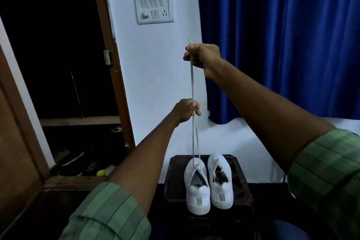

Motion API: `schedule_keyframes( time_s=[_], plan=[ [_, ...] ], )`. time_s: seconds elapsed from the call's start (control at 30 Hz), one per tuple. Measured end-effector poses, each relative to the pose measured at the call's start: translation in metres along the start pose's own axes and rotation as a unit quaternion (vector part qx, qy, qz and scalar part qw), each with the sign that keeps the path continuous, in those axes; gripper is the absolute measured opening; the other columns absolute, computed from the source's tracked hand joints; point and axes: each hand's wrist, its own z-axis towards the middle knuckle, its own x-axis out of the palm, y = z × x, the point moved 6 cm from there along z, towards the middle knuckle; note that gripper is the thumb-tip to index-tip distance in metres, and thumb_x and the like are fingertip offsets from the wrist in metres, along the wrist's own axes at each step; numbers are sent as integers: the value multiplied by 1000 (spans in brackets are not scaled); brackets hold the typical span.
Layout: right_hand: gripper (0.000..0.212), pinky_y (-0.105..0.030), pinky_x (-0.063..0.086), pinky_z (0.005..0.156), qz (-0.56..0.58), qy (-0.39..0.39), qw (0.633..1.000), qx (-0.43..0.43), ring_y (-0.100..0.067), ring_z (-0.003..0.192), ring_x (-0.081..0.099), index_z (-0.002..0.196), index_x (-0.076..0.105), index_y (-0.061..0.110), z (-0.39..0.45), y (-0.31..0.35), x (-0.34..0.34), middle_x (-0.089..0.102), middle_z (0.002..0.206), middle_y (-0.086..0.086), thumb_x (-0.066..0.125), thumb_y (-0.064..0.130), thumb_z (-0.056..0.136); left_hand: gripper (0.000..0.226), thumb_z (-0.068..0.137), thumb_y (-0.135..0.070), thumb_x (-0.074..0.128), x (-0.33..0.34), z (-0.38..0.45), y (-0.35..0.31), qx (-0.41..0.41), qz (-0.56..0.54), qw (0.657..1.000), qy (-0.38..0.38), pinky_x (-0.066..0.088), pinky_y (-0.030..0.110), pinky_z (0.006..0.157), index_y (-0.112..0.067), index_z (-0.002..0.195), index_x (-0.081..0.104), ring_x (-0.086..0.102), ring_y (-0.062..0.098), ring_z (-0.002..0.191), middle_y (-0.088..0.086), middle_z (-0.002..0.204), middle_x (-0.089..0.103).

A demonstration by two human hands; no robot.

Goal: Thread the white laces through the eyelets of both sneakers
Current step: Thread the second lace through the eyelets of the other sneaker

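Observation:
Two white sneakers stand side by side on a dark stool [173, 187], heels toward me. The left sneaker [197, 191] has a white lace [192, 84] running up from its front eyelets in two taut strands. My left hand [186, 110] is closed around both strands partway up. My right hand [202, 56] is raised higher and pinches the two lace tips together, which stick out above the fingers. The right sneaker [221, 181] has its lace threaded through its eyelets and lies untouched.
A white wall with a switch panel [154, 8] and a taped paper stands behind. Blue curtain [282, 41] hangs at right, a dark open doorway with a wooden frame [115, 68] at left. Shoes lie on the floor at lower left [73, 160].

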Motion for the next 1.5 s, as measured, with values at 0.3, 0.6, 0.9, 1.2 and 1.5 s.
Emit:
schedule_keyframes(
  time_s=[0.3, 0.6, 0.9, 1.2, 1.5],
  plan=[
    [17, -24, 32, 46, -303, 60, 946, 97, -13, 53, 34, 100, 65, 2, 3, -77, -31, 48, 79, -6, 59, 17, 99, 28, 102, -3, 41, -2, -19, 20, -57, -112, 989, -77, 46, 18, 47, -8, 83, 62, 55, 22, 59, 12, 74, 61],
    [26, -28, 30, 50, -435, 262, 847, 159, -14, 53, 32, 81, 73, 8, -28, -138, -52, 43, 67, -4, 65, 27, 98, 29, 104, -12, 46, 2, -10, 26, -58, -30, 997, -39, 48, 26, 64, -10, 90, 72, 55, 20, 64, 4, 73, 61],
    [25, -31, 34, 71, 108, 2, 972, 209, -18, 106, 62, 85, 56, 24, -61, -216, -84, 75, 114, 1, 44, 19, 107, 26, 108, -35, 50, 27, -27, 45, -136, -22, 982, 131, 49, 29, 80, -19, 99, 69, 65, 12, 92, 0, 103, 74],
    [26, -35, 45, 78, -8, 77, 962, 262, -22, 111, 70, 82, 47, 21, -123, -287, -57, 78, 109, -12, 37, 12, 105, 24, 105, -16, 58, 14, -21, 54, -15, 58, 998, -2, 45, 7, 71, -10, 97, 80, 65, 8, 94, 3, 111, 77],
    [26, -23, 29, 43, 81, -24, 958, 274, -13, 47, 28, 83, 45, 17, -128, -306, -31, 36, 58, 0, 32, 5, 102, 22, 102, -32, 64, 30, -33, 95, -70, -54, 988, -130, 57, 33, 84, -15, 111, 74, 68, 14, 90, -2, 105, 74]
  ],
)
